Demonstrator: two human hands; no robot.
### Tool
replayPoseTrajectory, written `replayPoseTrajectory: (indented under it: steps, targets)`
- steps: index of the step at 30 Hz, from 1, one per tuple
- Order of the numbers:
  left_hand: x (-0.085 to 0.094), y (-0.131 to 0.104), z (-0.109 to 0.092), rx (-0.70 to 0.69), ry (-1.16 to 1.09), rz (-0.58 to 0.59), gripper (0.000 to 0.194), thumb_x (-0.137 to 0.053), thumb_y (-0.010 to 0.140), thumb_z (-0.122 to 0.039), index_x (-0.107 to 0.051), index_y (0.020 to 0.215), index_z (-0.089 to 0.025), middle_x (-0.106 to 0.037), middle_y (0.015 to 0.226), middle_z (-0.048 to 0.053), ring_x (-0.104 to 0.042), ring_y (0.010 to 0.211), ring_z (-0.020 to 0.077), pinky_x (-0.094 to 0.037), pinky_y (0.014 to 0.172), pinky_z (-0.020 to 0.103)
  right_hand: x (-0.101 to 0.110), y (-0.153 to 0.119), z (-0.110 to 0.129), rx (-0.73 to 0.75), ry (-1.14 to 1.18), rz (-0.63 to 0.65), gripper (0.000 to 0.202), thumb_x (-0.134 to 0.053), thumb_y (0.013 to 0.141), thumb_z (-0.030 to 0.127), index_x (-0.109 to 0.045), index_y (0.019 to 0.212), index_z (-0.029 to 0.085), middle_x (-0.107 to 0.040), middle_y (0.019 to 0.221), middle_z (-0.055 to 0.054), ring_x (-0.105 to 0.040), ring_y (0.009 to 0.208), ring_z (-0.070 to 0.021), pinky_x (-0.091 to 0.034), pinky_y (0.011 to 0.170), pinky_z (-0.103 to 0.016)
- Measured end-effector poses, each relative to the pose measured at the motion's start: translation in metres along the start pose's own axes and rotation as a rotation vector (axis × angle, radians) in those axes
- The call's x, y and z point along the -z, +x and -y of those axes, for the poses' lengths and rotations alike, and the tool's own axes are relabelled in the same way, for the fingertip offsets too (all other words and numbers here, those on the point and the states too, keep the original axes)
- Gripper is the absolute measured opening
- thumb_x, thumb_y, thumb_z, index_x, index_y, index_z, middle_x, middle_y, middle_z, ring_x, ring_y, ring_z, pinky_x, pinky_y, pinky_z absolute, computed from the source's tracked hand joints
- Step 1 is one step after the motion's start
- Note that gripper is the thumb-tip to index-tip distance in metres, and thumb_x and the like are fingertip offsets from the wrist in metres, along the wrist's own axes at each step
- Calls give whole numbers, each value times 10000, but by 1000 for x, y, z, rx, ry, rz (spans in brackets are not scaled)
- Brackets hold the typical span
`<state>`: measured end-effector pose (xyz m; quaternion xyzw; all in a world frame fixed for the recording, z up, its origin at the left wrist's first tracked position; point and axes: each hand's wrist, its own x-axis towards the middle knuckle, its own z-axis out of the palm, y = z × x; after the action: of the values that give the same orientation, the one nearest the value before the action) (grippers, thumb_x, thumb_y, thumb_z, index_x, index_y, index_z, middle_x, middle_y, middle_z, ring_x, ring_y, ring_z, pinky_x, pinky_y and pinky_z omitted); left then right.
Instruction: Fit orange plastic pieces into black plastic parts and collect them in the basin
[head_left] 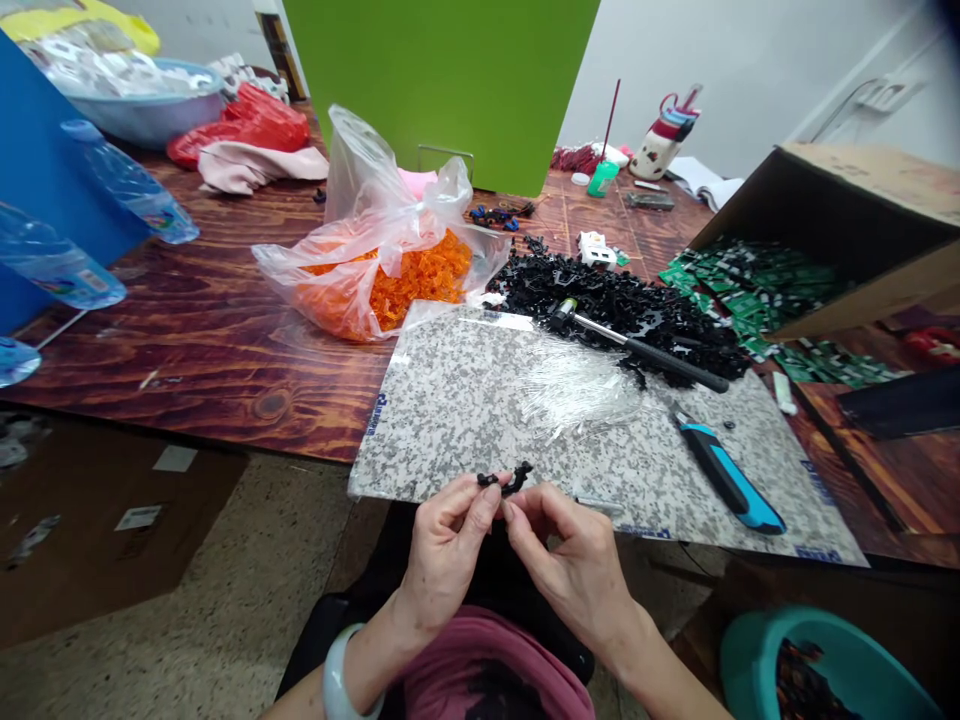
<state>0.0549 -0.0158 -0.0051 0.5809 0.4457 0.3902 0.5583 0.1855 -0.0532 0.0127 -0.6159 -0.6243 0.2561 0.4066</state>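
Observation:
A small black plastic part is pinched between the fingertips of my left hand, just past the near edge of the speckled board. My right hand meets it from the right, thumb and index finger pressed together at the part's lower side; whatever lies between those fingertips is too small to make out. Beyond the hands, thin clear strands lie on the board. A hammer rests across a pile of black parts. The blue-and-black cutter lies at the board's right side.
An orange-filled plastic bag stands behind the board's left corner. To the right, a cardboard box on its side spills green pieces. Plastic bottles are at the left; a teal bucket sits low at the right.

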Motion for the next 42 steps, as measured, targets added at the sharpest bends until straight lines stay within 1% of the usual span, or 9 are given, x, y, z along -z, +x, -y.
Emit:
replayPoseTrajectory:
  steps: [5,11,17,24,28,33,38,42]
  targets:
    - [-1,1,-1,5,7,-31,329,-519,876,-313,-648,607,-175,-586,635,30,-564,716,176,-448,668,247,0,1,1,6,-16,1,145,-512,863,193,-560,727,182,-590,602,15,-517,474,-74,-424,473,-169]
    - [0,1,-1,11,30,-48,354,-525,872,-303,-595,550,-174,-545,612,16,-543,694,162,-449,662,240,-1,2,2,17,-23,5,133,-510,856,183,-559,733,176,-594,607,13,-524,480,-73,-424,478,-168]
    - [0,2,-1,18,23,-55,357,-537,862,-312,-590,536,-175,-517,596,4,-532,675,157,-438,642,235,-2,3,4,23,-43,6,133,-514,842,173,-550,714,184,-593,587,23,-518,463,-73,-424,472,-171]
    - [-1,1,1,18,-5,-58,317,-538,867,-315,-667,622,-161,-584,669,28,-539,674,157,-435,637,238,-3,4,5,17,-54,16,137,-514,830,161,-544,698,185,-584,579,28,-506,455,-67,-416,462,-161]
    - [0,0,3,5,0,-68,293,-540,870,-301,-699,664,-166,-593,644,22,-550,690,163,-439,653,238,-3,4,6,18,-58,16,140,-515,827,159,-543,691,183,-580,572,30,-501,452,-65,-413,459,-158]
    - [0,1,2,-20,25,-71,261,-533,877,-260,-714,717,-161,-610,666,21,-558,675,153,-445,659,235,-5,4,7,-3,-30,7,153,-511,831,168,-542,682,177,-577,567,25,-504,445,-63,-414,447,-156]
    - [3,3,1,-54,55,-71,262,-524,883,-249,-709,724,-152,-622,681,26,-578,671,154,-449,642,231,-7,2,8,-52,40,43,94,-516,847,219,-562,775,178,-614,612,4,-552,476,-86,-455,447,-172]
    - [5,3,2,-73,83,-70,247,-509,889,-240,-717,790,-150,-650,709,35,-592,677,156,-449,641,227,-8,0,9,-91,86,27,65,-548,838,245,-553,811,186,-619,603,7,-578,486,-95,-482,451,-171]
